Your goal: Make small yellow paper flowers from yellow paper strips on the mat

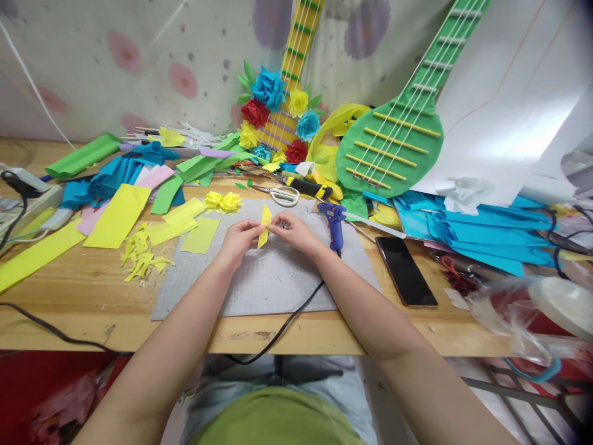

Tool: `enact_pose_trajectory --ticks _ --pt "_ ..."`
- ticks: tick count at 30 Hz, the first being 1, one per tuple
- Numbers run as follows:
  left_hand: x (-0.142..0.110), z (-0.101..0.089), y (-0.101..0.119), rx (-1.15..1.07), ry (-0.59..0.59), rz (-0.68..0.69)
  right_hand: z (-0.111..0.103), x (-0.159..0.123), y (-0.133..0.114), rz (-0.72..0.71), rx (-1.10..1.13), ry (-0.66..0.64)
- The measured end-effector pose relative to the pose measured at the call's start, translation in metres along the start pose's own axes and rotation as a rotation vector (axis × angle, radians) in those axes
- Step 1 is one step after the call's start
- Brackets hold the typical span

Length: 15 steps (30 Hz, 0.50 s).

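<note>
A small folded piece of yellow paper (pixel 265 226) is pinched between both hands above the grey cutting mat (pixel 278 290). My left hand (pixel 241 238) grips its left edge with thumb and fingers closed. From the other side, my right hand (pixel 293 230) pinches it as well. Behind the hands on the mat lie yellow paper flowers (pixel 223 201) and a pair of white-handled scissors (pixel 285 196). A flat yellow paper rectangle (pixel 201 235) rests left of my left hand. Right of my right hand is a blue glue gun (pixel 334 225).
Yellow scraps (pixel 144 253) and paper sheets (pixel 118 216) cover the table's left. A phone (pixel 406 272) lies at right, near blue paper (pixel 463 225). A green paper instrument (pixel 389 151) and a flower-decorated yellow one (pixel 296 68) lean behind. A black cord (pixel 290 318) crosses the front edge.
</note>
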<state>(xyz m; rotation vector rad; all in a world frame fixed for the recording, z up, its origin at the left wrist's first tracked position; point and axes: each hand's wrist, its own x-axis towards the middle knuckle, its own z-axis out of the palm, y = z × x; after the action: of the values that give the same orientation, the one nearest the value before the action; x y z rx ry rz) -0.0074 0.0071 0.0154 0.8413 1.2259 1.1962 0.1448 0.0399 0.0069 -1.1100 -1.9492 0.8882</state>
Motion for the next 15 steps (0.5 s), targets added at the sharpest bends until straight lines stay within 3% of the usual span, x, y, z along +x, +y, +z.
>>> enact_pose_trajectory --ticks 8,15 --pt "-0.003 0.002 0.000 0.046 0.008 0.018 -0.001 0.000 -0.002 0.036 0.012 -0.013" --pt "-0.003 0.004 0.001 0.101 0.015 -0.012 -0.009 -0.004 -0.014 0.197 0.230 -0.231"
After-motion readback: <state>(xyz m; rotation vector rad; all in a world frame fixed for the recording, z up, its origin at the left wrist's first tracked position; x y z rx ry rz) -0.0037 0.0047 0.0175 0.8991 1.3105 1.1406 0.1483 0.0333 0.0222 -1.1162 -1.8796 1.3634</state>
